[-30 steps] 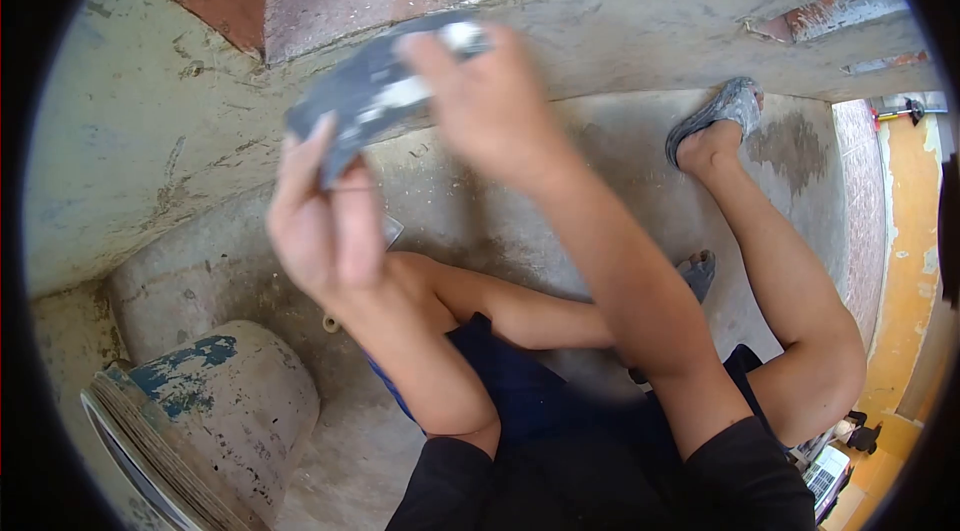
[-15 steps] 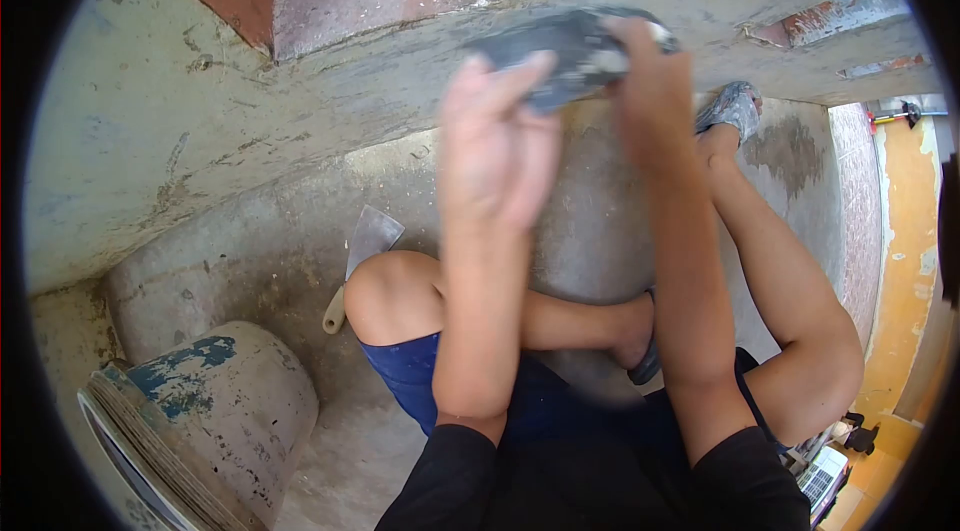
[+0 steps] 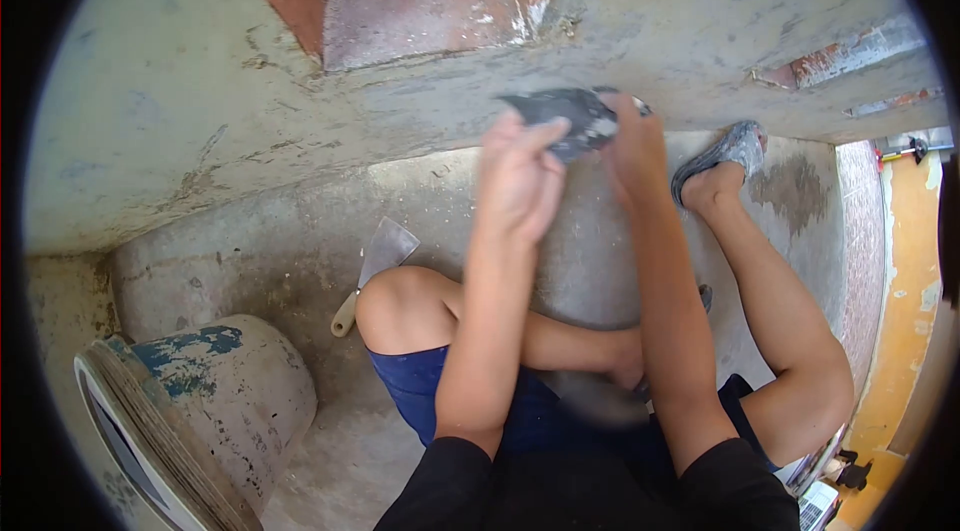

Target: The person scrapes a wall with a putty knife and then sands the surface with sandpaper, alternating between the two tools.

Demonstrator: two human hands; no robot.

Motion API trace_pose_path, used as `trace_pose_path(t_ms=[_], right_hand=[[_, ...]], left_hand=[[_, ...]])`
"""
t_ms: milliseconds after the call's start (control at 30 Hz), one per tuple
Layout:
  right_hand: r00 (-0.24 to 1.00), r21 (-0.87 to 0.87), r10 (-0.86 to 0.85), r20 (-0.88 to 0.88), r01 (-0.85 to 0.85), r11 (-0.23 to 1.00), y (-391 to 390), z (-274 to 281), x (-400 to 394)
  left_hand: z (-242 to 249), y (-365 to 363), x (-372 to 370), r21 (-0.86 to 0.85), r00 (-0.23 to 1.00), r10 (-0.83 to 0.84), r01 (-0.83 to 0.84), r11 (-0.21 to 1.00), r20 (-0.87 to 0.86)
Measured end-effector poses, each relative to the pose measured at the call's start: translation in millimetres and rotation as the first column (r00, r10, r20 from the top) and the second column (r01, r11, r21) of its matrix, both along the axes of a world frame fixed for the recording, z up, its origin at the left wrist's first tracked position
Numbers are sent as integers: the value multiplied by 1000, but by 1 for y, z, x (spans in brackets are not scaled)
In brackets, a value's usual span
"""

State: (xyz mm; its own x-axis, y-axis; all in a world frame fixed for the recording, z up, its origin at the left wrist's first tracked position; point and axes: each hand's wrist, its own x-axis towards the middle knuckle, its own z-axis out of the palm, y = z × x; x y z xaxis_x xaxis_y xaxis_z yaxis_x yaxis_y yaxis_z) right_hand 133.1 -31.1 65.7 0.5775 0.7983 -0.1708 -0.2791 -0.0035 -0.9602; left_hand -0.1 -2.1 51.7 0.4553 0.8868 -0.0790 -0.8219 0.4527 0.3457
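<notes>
Between my two hands is a dark grey, flexible-looking sheet (image 3: 560, 111) with pale patches toward its right end, like a piece of used sandpaper; motion blurs it. My left hand (image 3: 520, 171) is closed on its left part, thumb across the face. At the other end, my right hand (image 3: 637, 146) grips it with fingers curled over the edge. The sheet is close in front of the lower part of a grey-green plastered wall (image 3: 420, 101). A scraper (image 3: 388, 249) with a pale handle lies on the concrete floor beside my bent left knee.
A paint-stained bucket (image 3: 235, 391) lies tipped at the lower left. Above is a reddish recess (image 3: 425, 6) in the wall, and a narrower slot (image 3: 850, 56) is at right. My foot in a grey clog (image 3: 735, 156) rests near the wall base.
Both hands have moved down with the dark grey sheet, the left one also to the right. The whole view has shifted slightly, showing more of the recess.
</notes>
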Motion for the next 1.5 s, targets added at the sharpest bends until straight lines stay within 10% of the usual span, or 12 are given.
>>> trace_pose_path(t_ms=[267, 467, 633, 767, 1067, 1500], right_hand=[[987, -58, 141, 84, -136, 989, 12, 12, -37], [905, -18, 425, 12, -425, 905, 24, -5, -101], [873, -125, 465, 149, -450, 884, 6, -9, -104], [877, -135, 479, -24, -478, 868, -30, -14, -86], [830, -27, 475, -292, -504, 863, -58, 1, -38], [741, -13, 331, -584, -416, 909, -28, -82, -20]], left_hand=[[-13, 12, -40, 76, 985, -133, 125, 989, 108], [-36, 24, -111, -191, 985, 160, -169, 967, -65], [-60, 12, -119, 75, 978, -175, 184, 980, -117], [-47, -10, -117, -171, 933, -189, 141, 975, -305], [-61, 23, -85, -117, 871, -302, 278, 953, -387], [-83, 8, -63, -131, 943, 13, -60, 990, -332]])
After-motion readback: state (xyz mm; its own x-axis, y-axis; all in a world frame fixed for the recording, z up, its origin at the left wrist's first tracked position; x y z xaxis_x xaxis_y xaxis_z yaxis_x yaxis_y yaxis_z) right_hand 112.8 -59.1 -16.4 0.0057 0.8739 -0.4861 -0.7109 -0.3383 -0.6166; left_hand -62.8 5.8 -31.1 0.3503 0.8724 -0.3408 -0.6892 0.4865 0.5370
